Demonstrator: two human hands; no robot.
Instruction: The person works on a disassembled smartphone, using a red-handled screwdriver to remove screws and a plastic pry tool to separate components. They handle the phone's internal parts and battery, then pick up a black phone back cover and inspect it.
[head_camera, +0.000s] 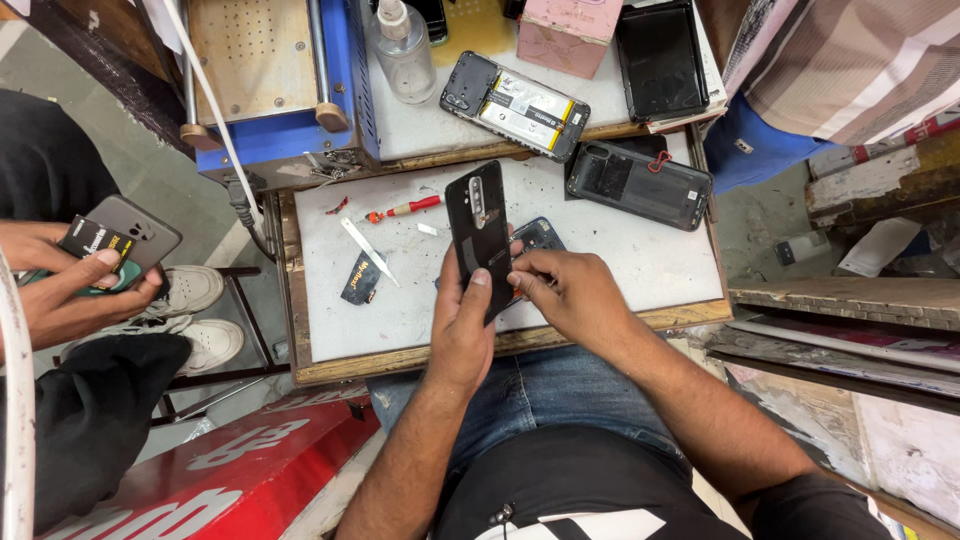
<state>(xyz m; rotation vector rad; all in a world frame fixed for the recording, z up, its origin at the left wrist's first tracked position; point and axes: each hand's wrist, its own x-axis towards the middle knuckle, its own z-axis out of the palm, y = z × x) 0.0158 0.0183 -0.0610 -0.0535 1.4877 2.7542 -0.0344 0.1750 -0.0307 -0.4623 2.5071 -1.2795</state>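
Note:
My left hand (462, 322) holds a black phone (477, 232) upright by its lower end, back side up with the camera strip showing, thumb on its face. My right hand (562, 290) pinches at the phone's right edge with the fingertips. Just behind the fingers lies a dark phone part (540, 235) on the white worktop (620, 255).
On the worktop lie a red-handled screwdriver (405, 209), metal tweezers (367, 250), a black pick (360, 279) and a back cover (640, 184). Behind: an opened phone (515, 106), a clear bottle (402, 50), a blue machine (270, 70). Another person's hands hold a phone (120, 240) at left.

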